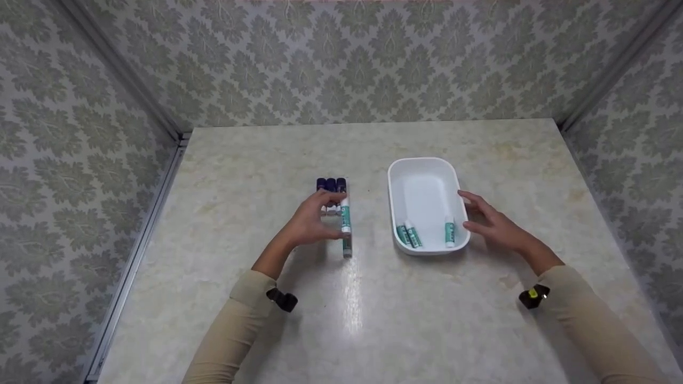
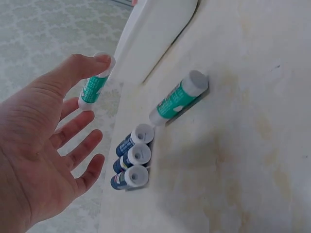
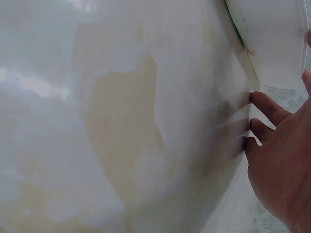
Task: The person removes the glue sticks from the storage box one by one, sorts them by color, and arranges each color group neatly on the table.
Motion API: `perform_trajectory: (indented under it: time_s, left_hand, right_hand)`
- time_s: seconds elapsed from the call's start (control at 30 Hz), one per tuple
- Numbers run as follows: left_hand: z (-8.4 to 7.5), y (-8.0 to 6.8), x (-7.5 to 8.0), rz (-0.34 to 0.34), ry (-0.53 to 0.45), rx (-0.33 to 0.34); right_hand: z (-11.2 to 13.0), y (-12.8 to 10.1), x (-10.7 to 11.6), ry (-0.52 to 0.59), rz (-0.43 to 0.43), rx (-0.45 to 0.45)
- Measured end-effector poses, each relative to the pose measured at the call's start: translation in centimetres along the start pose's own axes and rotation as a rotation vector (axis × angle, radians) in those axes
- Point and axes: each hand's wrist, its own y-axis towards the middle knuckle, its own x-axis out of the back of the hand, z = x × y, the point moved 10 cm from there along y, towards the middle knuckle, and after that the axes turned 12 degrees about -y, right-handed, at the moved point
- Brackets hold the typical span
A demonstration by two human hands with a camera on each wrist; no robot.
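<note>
My left hand (image 1: pixel 332 207) holds a green-and-white tube (image 1: pixel 345 216) lifted off the table, with the thumb (image 2: pixel 77 68) pressed on it and the other fingers loosely spread. Just below it a second green tube (image 1: pixel 347 247) lies on the tabletop. Three blue tubes (image 1: pixel 331 185) lie side by side beyond the hand, their white ends (image 2: pixel 133 160) facing the wrist camera. A white oval tray (image 1: pixel 394 176) to the right holds three green tubes (image 1: pixel 410 235). My right hand (image 1: pixel 469 210) is open beside the tray's right wall, its fingers (image 3: pixel 265 109) straight and touching the table.
The pale marble-look tabletop (image 1: pixel 373 320) is closed in by patterned walls (image 1: pixel 341 58) at the back and on both sides. A metal rail (image 1: pixel 144 234) runs along the left edge. Both sleeves are beige, each with a wrist camera.
</note>
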Motion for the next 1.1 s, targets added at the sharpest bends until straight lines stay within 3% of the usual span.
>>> perform_trajectory:
  time_s: [0.3,0.47,0.73,1.1]
  left_hand:
    - [2.1,-0.9,0.6,-0.049,0.046,0.076]
    - [3.2,-1.4,0.2,-0.071,0.042,0.064]
    - [5.1,-2.3,-0.9,-0.051,0.063,0.102]
    - [6.6,-2.4,-1.5,-0.027,0.132,0.119]
  right_hand:
    - [0.1,-0.1,-0.2,0.009,0.001,-0.011]
    - [0.1,0.1,-0.1,-0.007,-0.004,-0.018]
    - [0.3,0.1,-0.3,-0.025,0.003,-0.031]
    - [0.8,0.0,0.0,0.002,-0.005,0.004]
